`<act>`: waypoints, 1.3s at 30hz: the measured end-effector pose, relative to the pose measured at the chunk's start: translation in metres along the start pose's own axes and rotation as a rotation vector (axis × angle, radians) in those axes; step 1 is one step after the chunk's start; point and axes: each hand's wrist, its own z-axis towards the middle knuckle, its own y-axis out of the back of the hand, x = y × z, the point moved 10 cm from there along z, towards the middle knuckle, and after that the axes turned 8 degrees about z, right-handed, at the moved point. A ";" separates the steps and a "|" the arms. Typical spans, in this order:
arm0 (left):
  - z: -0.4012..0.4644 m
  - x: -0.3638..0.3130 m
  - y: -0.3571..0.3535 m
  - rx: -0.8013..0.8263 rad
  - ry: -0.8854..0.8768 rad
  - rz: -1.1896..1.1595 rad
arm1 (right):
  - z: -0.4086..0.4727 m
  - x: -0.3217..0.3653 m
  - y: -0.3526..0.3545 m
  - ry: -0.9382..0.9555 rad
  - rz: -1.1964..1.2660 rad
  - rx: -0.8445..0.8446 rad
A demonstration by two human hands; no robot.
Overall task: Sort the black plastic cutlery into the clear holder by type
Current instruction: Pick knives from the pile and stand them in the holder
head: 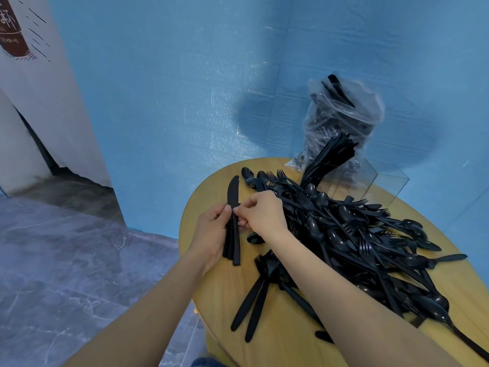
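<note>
My left hand [211,231] grips a small bundle of black plastic knives [233,207], blades pointing away from me. The fingertips of my right hand [262,211] pinch the same bundle near its middle. To the right, a big heap of mixed black cutlery [370,234] covers the round wooden table [227,287]: spoons, forks and knives lie tangled together. The clear holder [381,181] stands at the table's far side, with a bunch of black cutlery [330,157] leaning out of its left compartment. Two forks [254,295] lie apart near the front of the table.
A clear plastic bag [344,115] with more black cutlery stands behind the holder against the blue wall [185,88]. Grey tiled floor [66,260] lies to the left of the table. A white panel [53,102] leans at the far left.
</note>
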 end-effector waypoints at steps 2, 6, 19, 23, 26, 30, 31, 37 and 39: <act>0.001 0.001 -0.002 0.015 0.023 -0.032 | 0.001 0.003 -0.001 0.039 -0.041 0.030; 0.004 0.008 0.000 -0.016 0.063 -0.055 | 0.012 0.005 0.025 0.088 -0.151 -0.046; 0.003 0.004 0.003 -0.061 0.020 0.027 | 0.033 -0.017 0.033 0.025 -0.798 -0.059; 0.005 0.005 0.004 -0.063 0.024 0.041 | 0.036 -0.024 0.039 -0.059 -0.678 -0.051; 0.005 0.006 0.004 -0.060 0.018 0.047 | 0.039 -0.031 0.045 -0.125 -0.552 -0.055; 0.005 0.005 0.003 -0.055 0.006 0.065 | 0.040 -0.033 0.048 -0.158 -0.341 0.004; 0.005 0.005 0.003 -0.055 0.005 0.068 | 0.040 -0.032 0.047 -0.152 -0.285 0.023; 0.004 0.004 0.002 -0.044 0.018 0.067 | 0.031 -0.024 0.052 -0.090 0.024 0.062; 0.004 0.004 0.002 -0.044 0.027 0.064 | 0.029 -0.017 0.057 -0.060 0.136 0.047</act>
